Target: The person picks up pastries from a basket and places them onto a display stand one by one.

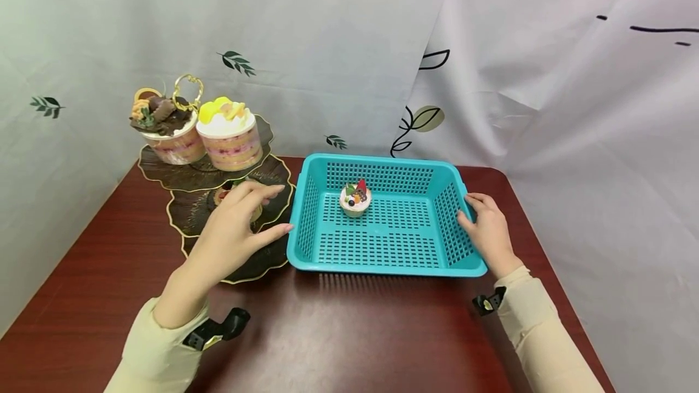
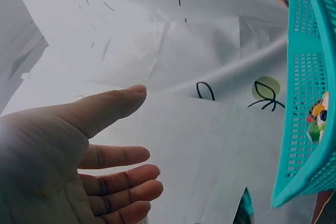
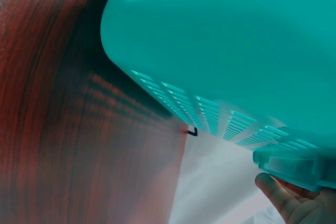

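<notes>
A turquoise plastic basket (image 1: pixel 377 270) stands on the table, with one small fruit-topped tart (image 1: pixel 355 201) inside, left of its middle. My right hand (image 1: pixel 489 230) grips the basket's right rim; in the right wrist view its thumb (image 3: pixel 275 195) lies right at the rim's underside. To the left of the basket my left hand (image 1: pixel 229 232) is held in front of a tiered stand of dark, gold-edged plates (image 1: pixel 204 179). Nothing lies between its spread thumb and fingers, as the left wrist view shows with the left hand (image 2: pixel 94 166). Part of the lower plates is hidden behind it.
Two dessert cups, one chocolate-topped (image 1: pixel 173 132) and one topped with yellow fruit (image 1: pixel 229 135), stand on the top plate near a gold ring handle (image 1: pixel 187 91). Some small items on the middle plate are mostly covered. A patterned white cloth (image 1: pixel 338 47) hangs behind the brown table (image 1: pixel 349 332).
</notes>
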`<state>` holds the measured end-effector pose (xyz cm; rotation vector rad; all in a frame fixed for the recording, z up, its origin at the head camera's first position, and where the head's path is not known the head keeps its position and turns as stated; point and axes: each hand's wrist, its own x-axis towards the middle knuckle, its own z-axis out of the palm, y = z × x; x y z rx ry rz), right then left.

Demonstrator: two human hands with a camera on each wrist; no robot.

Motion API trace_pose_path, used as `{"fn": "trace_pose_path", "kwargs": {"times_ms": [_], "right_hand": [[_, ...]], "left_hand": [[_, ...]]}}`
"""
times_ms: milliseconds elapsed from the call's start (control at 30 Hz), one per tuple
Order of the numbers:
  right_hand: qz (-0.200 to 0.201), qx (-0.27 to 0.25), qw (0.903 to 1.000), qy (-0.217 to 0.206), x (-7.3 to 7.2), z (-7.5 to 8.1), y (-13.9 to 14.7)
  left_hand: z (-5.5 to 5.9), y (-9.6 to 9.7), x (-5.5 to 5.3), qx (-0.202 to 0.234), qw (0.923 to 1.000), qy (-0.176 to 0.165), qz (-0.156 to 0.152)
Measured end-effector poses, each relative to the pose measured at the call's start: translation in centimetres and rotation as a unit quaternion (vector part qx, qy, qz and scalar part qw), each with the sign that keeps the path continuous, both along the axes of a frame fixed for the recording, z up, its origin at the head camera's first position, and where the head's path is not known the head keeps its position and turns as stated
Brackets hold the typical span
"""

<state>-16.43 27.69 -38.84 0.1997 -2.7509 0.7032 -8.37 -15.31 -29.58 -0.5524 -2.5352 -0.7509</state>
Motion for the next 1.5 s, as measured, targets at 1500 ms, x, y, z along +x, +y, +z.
{"fn": "trace_pose_path", "kwargs": {"times_ms": [1500], "right_hand": [[-0.009,-0.004,0.9998,-0.019,-0.2,0.4,-0.1]], "left_hand": [[1.2,7.7,-7.5,-0.076,0.9753,-0.192,-0.077]]}}
